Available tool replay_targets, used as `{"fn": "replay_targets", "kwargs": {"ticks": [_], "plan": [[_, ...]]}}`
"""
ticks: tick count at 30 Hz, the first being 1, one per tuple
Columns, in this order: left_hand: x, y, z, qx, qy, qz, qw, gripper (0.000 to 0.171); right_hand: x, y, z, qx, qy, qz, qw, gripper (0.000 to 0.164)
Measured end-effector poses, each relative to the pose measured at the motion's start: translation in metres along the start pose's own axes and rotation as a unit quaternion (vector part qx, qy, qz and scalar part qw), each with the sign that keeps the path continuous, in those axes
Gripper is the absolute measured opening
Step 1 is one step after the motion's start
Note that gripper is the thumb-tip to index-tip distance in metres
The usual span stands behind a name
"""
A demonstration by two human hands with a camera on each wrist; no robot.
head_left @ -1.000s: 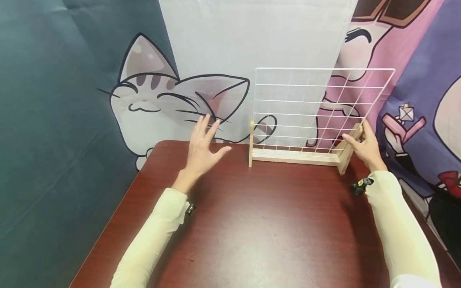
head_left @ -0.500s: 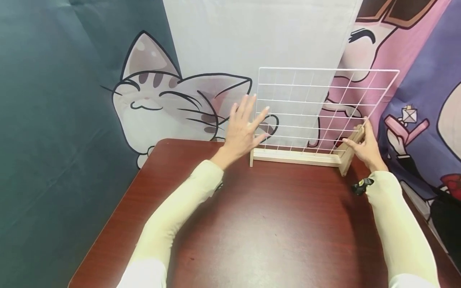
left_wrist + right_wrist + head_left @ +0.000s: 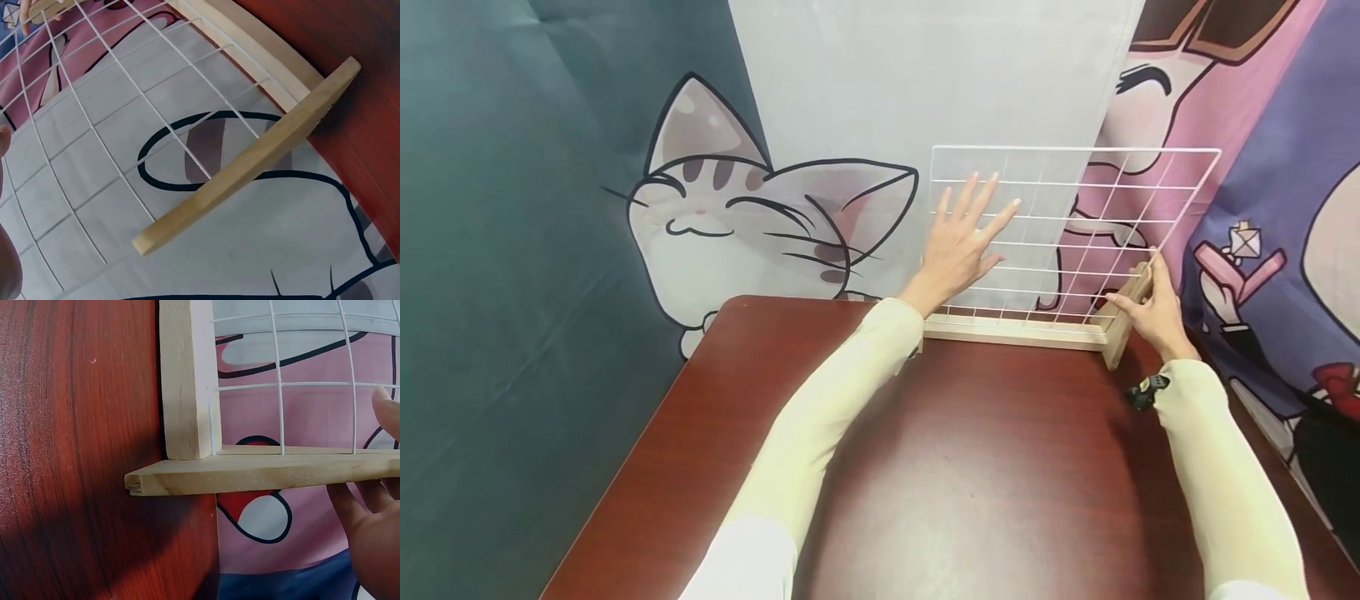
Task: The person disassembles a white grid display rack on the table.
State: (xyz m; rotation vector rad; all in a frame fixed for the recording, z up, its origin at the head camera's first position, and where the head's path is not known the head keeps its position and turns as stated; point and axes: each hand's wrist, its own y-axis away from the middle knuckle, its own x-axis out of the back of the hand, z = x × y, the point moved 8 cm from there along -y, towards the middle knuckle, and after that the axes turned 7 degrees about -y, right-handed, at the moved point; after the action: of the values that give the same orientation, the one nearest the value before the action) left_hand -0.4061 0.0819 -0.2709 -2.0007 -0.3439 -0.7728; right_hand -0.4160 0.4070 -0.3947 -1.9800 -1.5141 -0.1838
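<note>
A white wire grid rack (image 3: pixel 1030 215) stands upright in a pale wooden base (image 3: pixel 1015 327) at the back of the table. My left hand (image 3: pixel 958 248) is spread before the grid's left part, fingers pointing up; whether it touches the wires I cannot tell. In the left wrist view, the left wooden side piece (image 3: pixel 250 156) shows, with a bit of the hand (image 3: pixel 7 250) at the edge. My right hand (image 3: pixel 1156 310) grips the right wooden side piece (image 3: pixel 262 474), thumb on the grid side and fingers on the outer side.
The reddish-brown table (image 3: pixel 985 483) spreads in front of the rack. Behind it hangs a cloth backdrop with a cartoon cat (image 3: pixel 715 217) and pink and purple figures. A dark green cloth (image 3: pixel 512 292) hangs on the left.
My left hand has moved right and up, from beside the rack to in front of the grid's left part. The right hand keeps its grip on the side piece; the rack stays put.
</note>
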Motion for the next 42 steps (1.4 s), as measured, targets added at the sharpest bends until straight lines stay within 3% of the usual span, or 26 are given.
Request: {"fn": "replay_targets", "kwargs": {"ticks": [8, 18, 28, 35, 42], "plan": [[-0.017, -0.011, 0.010, 0.002, -0.018, -0.014, 0.9997, 0.079, -0.001, -0.002, 0.000, -0.008, 0.003, -0.008, 1.000, 0.097], [-0.018, -0.026, 0.020, 0.019, -0.048, -0.002, 0.9987, 0.084, 0.005, -0.003, 0.001, -0.011, 0.001, 0.004, 1.000, 0.099], [-0.030, -0.031, 0.030, 0.022, -0.070, -0.029, 0.9969, 0.092, 0.005, -0.002, 0.003, -0.013, 0.006, -0.010, 1.000, 0.098], [-0.030, -0.036, 0.037, -0.009, -0.078, -0.028, 0.9966, 0.086, 0.006, -0.003, 0.002, -0.022, 0.016, -0.015, 1.000, 0.096], [-0.030, -0.040, 0.045, -0.017, -0.089, -0.021, 0.9957, 0.070, 0.006, -0.003, 0.003, -0.028, 0.019, -0.020, 0.999, 0.099]]}}
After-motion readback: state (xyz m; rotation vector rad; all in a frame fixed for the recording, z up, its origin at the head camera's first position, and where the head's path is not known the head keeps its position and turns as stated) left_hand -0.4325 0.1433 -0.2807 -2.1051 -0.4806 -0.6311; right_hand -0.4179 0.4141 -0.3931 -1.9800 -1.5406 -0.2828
